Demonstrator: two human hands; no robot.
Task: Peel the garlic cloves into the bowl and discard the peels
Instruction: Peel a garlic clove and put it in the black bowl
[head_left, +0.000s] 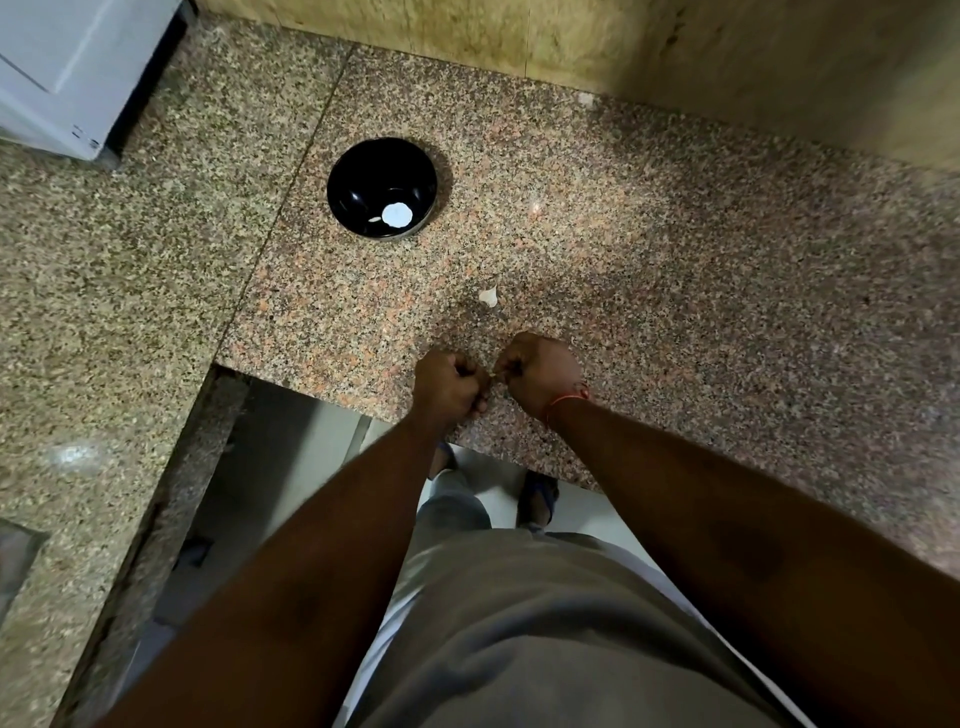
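1. Nearest me, my left hand and right hand meet knuckle to knuckle over the counter edge, fingers curled tight round something small between them, likely a garlic clove; I cannot see it clearly.
2. Just beyond lies one pale piece, clove or peel, I cannot tell.
3. Farthest, the black bowl holds a couple of white bits, so peeling looks under way, discarding undone.

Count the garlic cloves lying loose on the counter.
1: a garlic clove on the counter, between the bowl and the hands. More may be hidden inside the hands' grip.
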